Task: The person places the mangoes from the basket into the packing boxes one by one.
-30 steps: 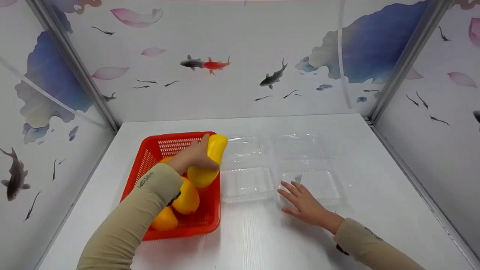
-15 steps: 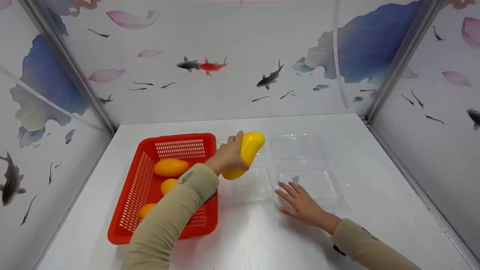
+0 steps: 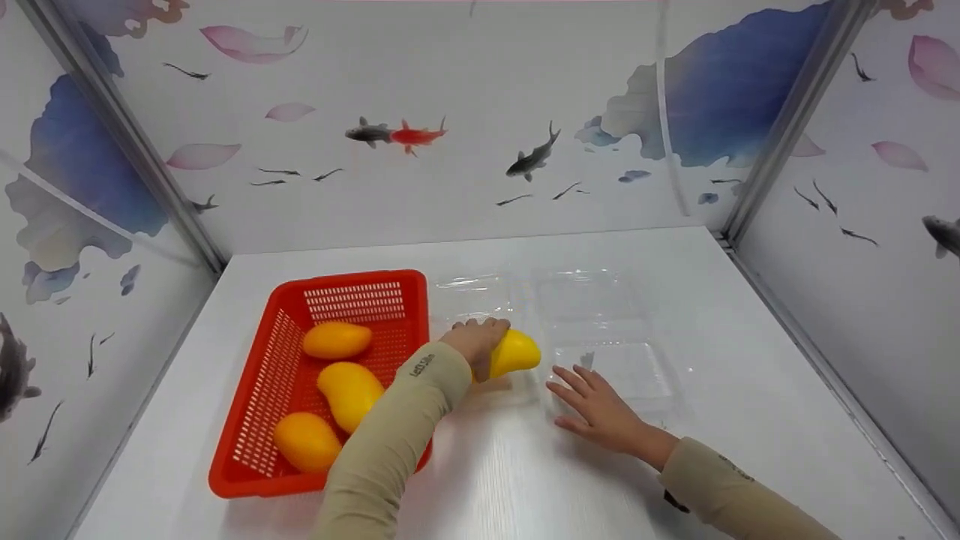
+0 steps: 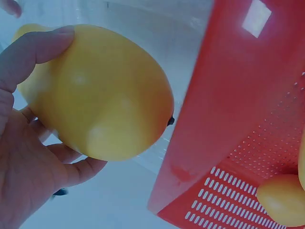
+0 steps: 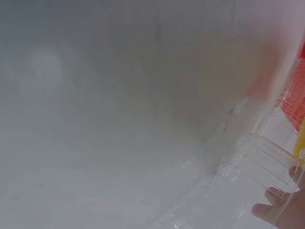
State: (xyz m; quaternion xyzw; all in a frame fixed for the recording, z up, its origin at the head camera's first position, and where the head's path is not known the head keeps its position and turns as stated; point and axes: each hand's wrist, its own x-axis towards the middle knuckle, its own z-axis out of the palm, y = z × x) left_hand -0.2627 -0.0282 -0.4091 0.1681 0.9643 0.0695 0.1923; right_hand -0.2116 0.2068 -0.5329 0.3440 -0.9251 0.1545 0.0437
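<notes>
My left hand (image 3: pixel 480 349) grips a yellow mango (image 3: pixel 517 352) over the front half of the left clear plastic container (image 3: pixel 510 394). The left wrist view shows the mango (image 4: pixel 109 95) with the thumb across its top and fingers beneath; its dark stem end points toward the basket. Whether it touches the container, I cannot tell. My right hand (image 3: pixel 604 414) stays at the near left corner of the right clear container (image 3: pixel 630 367), fingers spread and holding nothing. Fingertips (image 5: pixel 274 195) show behind clear plastic at the right wrist view's lower right.
A red plastic basket (image 3: pixel 251 397) stands on the left, with mangoes (image 3: pixel 337 341) inside. My left forearm crosses its front right corner. White table surface (image 3: pixel 750 390) lies right of the containers. Printed panels (image 3: pixel 465 202) wall in the back and both sides.
My left hand has carried the mango out of the basket, rightward over the left container, then nearer to me and seemingly lower. The right hand has barely moved.
</notes>
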